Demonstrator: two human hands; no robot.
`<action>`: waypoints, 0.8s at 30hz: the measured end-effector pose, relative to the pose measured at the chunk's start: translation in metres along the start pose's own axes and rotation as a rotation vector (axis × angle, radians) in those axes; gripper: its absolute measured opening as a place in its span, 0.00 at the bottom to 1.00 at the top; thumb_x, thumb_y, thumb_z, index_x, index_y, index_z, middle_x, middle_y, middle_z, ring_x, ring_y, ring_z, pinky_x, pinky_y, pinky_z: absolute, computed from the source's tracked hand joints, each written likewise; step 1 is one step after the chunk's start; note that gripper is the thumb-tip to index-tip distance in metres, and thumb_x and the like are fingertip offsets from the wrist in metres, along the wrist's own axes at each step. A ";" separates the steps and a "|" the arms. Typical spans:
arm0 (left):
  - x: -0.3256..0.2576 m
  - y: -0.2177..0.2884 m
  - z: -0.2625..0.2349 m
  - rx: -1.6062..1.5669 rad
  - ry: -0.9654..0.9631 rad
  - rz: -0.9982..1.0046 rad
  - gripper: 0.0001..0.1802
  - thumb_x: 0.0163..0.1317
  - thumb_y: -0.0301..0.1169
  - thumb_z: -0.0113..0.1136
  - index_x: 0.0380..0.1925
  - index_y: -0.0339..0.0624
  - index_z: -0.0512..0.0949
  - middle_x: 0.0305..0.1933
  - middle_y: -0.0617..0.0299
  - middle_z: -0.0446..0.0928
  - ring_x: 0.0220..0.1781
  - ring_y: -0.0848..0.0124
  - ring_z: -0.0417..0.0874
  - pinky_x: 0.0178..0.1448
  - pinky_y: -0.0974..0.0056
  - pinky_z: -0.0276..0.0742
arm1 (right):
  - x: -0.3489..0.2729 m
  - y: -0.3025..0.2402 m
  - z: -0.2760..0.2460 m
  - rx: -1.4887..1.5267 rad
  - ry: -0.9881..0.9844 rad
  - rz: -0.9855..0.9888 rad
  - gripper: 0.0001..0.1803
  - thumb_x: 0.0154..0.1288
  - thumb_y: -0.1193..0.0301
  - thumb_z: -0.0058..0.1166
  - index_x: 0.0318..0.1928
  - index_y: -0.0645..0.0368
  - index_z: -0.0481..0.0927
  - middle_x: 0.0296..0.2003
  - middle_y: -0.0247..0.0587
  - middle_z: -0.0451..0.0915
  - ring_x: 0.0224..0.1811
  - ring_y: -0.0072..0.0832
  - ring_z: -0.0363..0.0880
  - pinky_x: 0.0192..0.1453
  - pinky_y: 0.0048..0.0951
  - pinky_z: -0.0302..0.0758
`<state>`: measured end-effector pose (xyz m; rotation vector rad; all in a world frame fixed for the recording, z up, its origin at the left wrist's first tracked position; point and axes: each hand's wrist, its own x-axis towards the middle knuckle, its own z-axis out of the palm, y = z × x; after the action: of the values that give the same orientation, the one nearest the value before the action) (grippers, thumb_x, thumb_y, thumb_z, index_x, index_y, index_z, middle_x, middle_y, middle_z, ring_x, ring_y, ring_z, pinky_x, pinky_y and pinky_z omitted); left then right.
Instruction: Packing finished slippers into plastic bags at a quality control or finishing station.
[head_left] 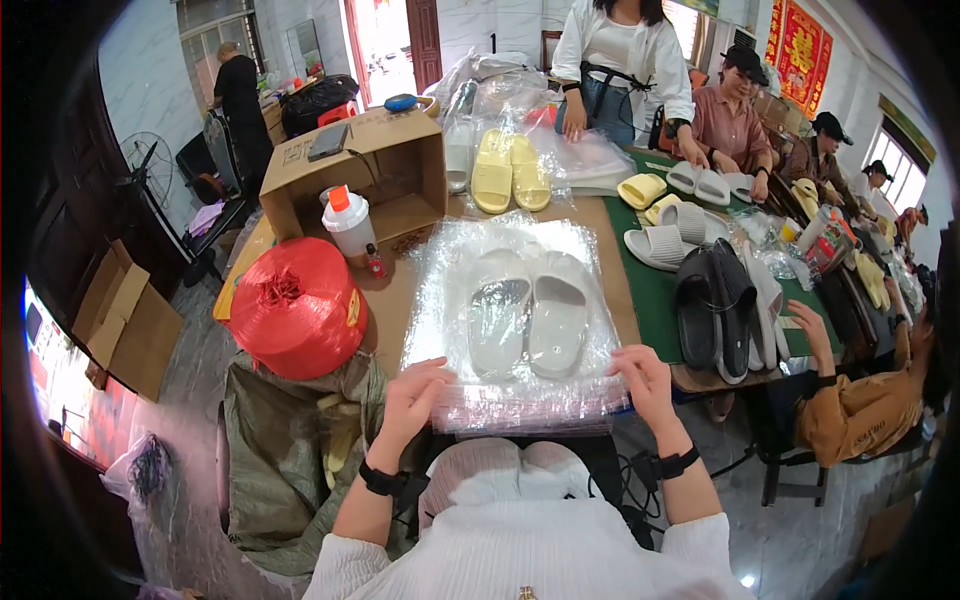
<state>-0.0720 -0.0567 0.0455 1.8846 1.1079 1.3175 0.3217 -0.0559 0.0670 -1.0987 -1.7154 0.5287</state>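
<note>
Looking down on 2 grey slippers (558,338) at the centre of the frame: pale, smooth, broad-strapped, side by side, heels toward the lower edge. Hazed by the clear, creased plastic of a bag (435,290), glinting at its sides. Touching the bag's lower left corner with the left hand (412,398), lower right with the right hand (648,385), fingers drawn narrow on both; cannot tell whether pinching. Set between red twine (295,315), left of centre, and black slippers (698,315), right of centre.
</note>
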 end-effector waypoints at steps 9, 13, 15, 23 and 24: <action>0.009 0.000 0.013 0.159 0.204 -0.180 0.08 0.63 0.30 0.63 0.31 0.36 0.82 0.29 0.56 0.81 0.33 0.65 0.82 0.39 0.61 0.76 | 0.015 0.002 0.019 0.180 0.134 0.380 0.08 0.70 0.73 0.55 0.37 0.67 0.82 0.20 0.31 0.76 0.21 0.15 0.74 0.28 0.19 0.70; 0.016 -0.005 0.019 0.260 0.303 -0.267 0.16 0.64 0.38 0.63 0.26 0.35 0.79 0.24 0.52 0.77 0.28 0.62 0.80 0.33 0.59 0.71 | 0.026 -0.004 0.022 0.011 0.122 0.454 0.10 0.68 0.71 0.58 0.34 0.67 0.83 0.17 0.29 0.72 0.19 0.16 0.69 0.24 0.22 0.68; 0.024 0.001 0.023 0.240 0.271 -0.334 0.18 0.65 0.39 0.62 0.25 0.34 0.78 0.24 0.51 0.77 0.27 0.60 0.79 0.33 0.58 0.71 | 0.025 0.013 0.021 -0.114 0.117 0.441 0.12 0.66 0.67 0.59 0.33 0.66 0.83 0.17 0.36 0.75 0.20 0.23 0.73 0.27 0.28 0.70; 0.025 0.033 0.024 0.655 0.323 -0.106 0.08 0.61 0.32 0.64 0.38 0.41 0.80 0.38 0.56 0.83 0.48 0.56 0.80 0.50 0.52 0.73 | 0.026 0.020 0.029 -0.377 0.118 0.407 0.16 0.60 0.61 0.61 0.31 0.64 0.82 0.21 0.49 0.79 0.24 0.45 0.79 0.32 0.40 0.74; 0.028 0.050 0.027 0.749 0.335 0.067 0.11 0.60 0.29 0.63 0.43 0.43 0.79 0.46 0.57 0.83 0.56 0.53 0.76 0.58 0.48 0.70 | 0.026 0.018 0.029 -0.385 0.125 0.403 0.16 0.60 0.61 0.61 0.31 0.64 0.82 0.21 0.50 0.79 0.25 0.46 0.80 0.33 0.41 0.74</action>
<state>-0.0274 -0.0566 0.0900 2.2650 1.9302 1.4057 0.3010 -0.0205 0.0548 -1.7372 -1.5255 0.3696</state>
